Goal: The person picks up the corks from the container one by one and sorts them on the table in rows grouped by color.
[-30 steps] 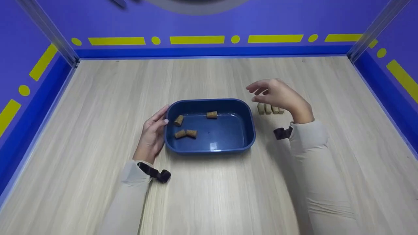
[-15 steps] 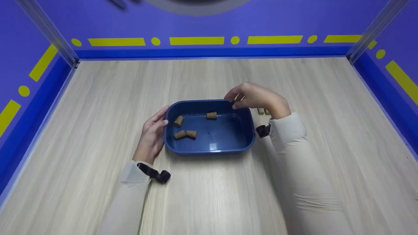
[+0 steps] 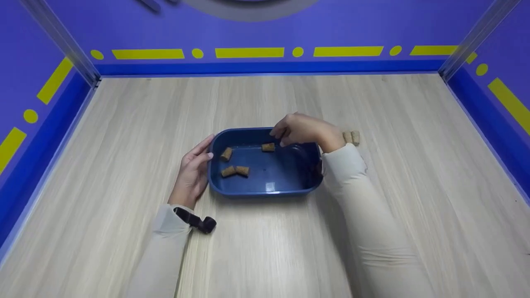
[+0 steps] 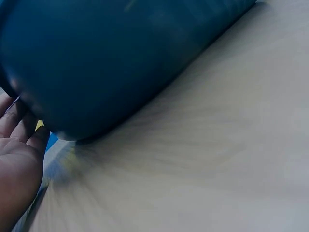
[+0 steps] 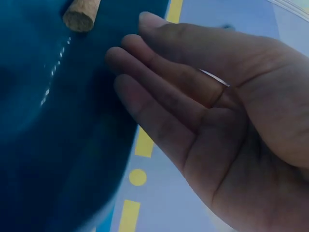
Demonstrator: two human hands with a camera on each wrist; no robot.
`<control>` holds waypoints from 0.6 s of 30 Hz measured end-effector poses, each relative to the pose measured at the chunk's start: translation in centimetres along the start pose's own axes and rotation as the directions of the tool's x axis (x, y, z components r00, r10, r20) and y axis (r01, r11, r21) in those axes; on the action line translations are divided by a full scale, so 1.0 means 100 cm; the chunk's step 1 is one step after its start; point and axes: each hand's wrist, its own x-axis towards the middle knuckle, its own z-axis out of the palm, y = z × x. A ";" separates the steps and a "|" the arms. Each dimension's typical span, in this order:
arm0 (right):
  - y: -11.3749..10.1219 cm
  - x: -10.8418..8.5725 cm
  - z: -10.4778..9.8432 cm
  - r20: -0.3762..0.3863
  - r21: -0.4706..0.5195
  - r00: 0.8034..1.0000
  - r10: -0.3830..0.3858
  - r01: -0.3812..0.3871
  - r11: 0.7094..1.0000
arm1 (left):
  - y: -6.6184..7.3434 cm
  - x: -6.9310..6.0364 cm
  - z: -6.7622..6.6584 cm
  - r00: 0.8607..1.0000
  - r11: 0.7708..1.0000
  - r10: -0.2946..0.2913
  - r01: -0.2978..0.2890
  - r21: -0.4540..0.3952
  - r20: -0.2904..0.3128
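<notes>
A dark blue rectangular tub (image 3: 265, 193) sits on the table, with several brown cork stoppers on its floor. My left hand (image 3: 191, 171) rests against the tub's left end, thumb tip at the rim and fairly straight fingers along the outer wall. In the left wrist view, fingers of the left hand (image 4: 19, 150) touch the wall. My right hand (image 3: 300, 129) reaches over the tub's right back part, beside one cork stopper (image 3: 268, 147). The right wrist view shows the right hand (image 5: 203, 106) with loosely bent fingers, nothing between them, apart from a cork stopper (image 5: 82, 14).
Two cork stoppers (image 3: 351, 138) stand on the wooden table (image 3: 256, 244) behind my right wrist; others beside them are hidden by the arm. Further corks lie in the tub's left part (image 3: 235, 171). Purple-blue walls (image 3: 248, 33) with yellow marks border the back and sides.
My right hand has moved left and forward, from above the row of corks to over the tub, covering part of that row. The left hand, tub and corks inside stay put.
</notes>
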 end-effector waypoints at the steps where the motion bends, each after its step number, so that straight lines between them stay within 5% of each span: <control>1: -0.001 0.001 0.001 0.004 -0.006 1.000 0.005 -0.005 1.000 | 0.000 0.000 0.000 1.000 1.000 0.002 -0.002 0.001 0.002; 18: -0.012 0.016 0.015 0.101 -0.038 0.992 0.077 -0.073 0.997 | 0.000 -0.001 0.001 1.000 1.000 0.013 -0.013 -0.020 -0.001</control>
